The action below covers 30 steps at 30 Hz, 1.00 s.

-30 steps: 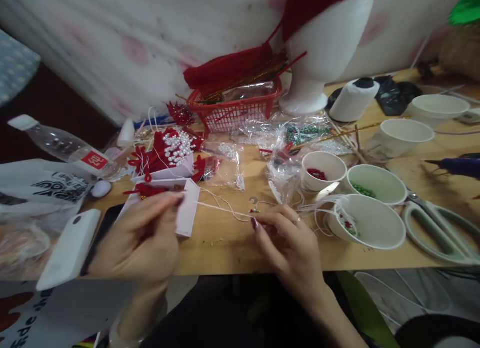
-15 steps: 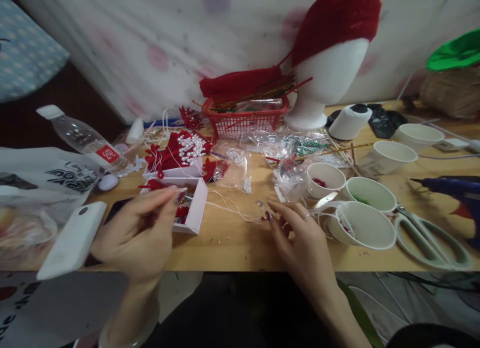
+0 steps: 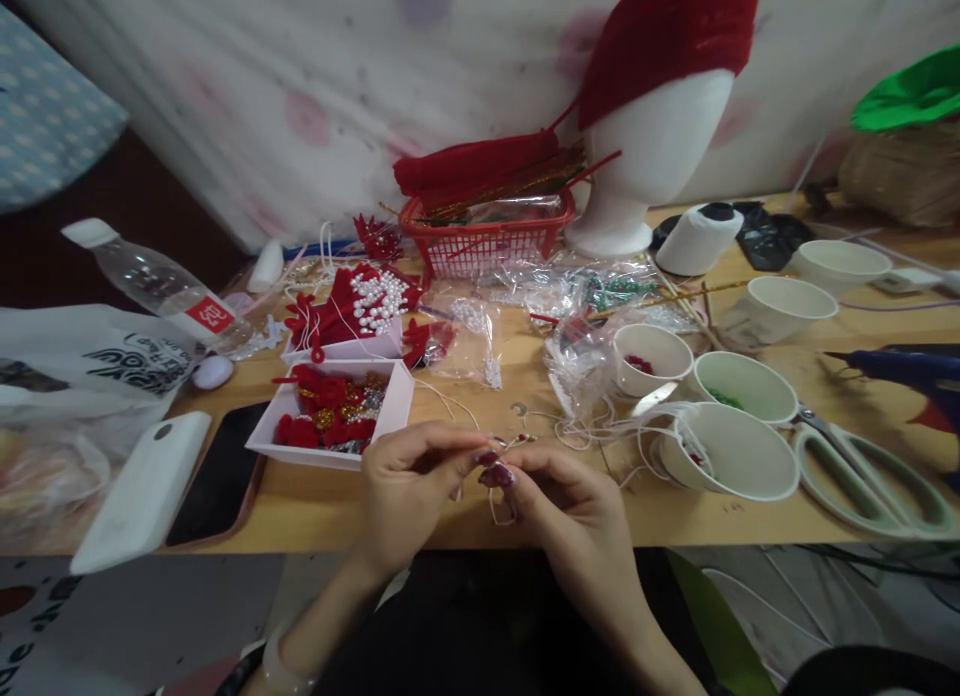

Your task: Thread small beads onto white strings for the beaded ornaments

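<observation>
My left hand (image 3: 409, 481) and my right hand (image 3: 566, 501) meet at the near edge of the wooden table (image 3: 465, 496), fingertips pinched together. Between them they hold a thin white cord (image 3: 496, 504) and a small piece with a red bead (image 3: 517, 440) that I cannot make out well. The cord loops down below the fingers and runs right toward a white paper cup (image 3: 731, 454). A small metal hook (image 3: 519, 410) lies on the table just beyond my fingers. A white box of red and gold trinkets (image 3: 330, 421) sits to the left of my left hand.
Paper cups with red beads (image 3: 649, 356) and green beads (image 3: 742, 384) stand at right, with scissors (image 3: 874, 466) and a glue gun (image 3: 907, 368). A red basket (image 3: 487, 238), a foam head with red hat (image 3: 660, 126), plastic bags, a water bottle (image 3: 154, 286) and a phone (image 3: 139, 491) crowd the table.
My left hand left the white box and came right to meet my right hand; both now pinch the cord. The box's contents show.
</observation>
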Each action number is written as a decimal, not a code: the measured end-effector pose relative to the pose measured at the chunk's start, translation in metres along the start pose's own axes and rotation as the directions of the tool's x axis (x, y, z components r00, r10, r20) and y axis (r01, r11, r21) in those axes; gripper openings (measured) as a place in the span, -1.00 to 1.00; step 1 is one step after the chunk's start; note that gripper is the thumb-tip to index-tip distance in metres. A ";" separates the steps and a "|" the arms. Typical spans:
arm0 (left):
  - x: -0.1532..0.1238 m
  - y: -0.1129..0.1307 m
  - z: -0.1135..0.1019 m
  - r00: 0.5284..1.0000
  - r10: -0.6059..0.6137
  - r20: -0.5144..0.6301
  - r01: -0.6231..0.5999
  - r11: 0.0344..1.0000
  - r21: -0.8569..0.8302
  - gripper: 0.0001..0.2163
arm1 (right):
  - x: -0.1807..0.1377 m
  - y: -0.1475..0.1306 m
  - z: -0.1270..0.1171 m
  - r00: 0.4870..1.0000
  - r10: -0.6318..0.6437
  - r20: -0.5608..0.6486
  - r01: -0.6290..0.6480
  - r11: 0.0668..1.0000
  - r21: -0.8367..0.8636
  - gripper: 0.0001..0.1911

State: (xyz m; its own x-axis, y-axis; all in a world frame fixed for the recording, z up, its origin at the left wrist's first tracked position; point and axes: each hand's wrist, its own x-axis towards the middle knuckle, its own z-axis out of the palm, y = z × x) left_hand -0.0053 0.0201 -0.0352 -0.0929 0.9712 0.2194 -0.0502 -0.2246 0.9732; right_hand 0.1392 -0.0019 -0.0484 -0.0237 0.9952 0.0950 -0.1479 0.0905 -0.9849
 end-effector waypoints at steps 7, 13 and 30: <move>0.013 -0.009 0.013 0.880 -0.464 0.103 0.449 0.742 -0.497 -0.70 | 0.003 -0.005 -0.009 0.982 -0.188 0.033 0.191 0.970 -0.150 -0.84; 0.015 -0.011 0.020 0.764 -0.624 0.165 0.589 0.571 -0.572 -0.64 | 0.015 -0.010 -0.002 0.972 -0.229 0.052 0.235 0.953 -0.190 -0.80; 0.019 -0.011 0.023 0.745 -0.665 0.049 0.595 0.629 -0.500 -0.63 | 0.023 0.014 -0.018 0.856 -0.469 0.217 0.508 0.689 -0.517 -0.76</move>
State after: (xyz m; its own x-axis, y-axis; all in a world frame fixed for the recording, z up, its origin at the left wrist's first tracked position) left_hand 0.0163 0.0428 -0.0406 0.0132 0.8768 -0.4807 -0.5845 0.3968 0.7078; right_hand 0.1541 0.0225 -0.0629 -0.1658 0.8014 0.5746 0.3972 0.5876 -0.7049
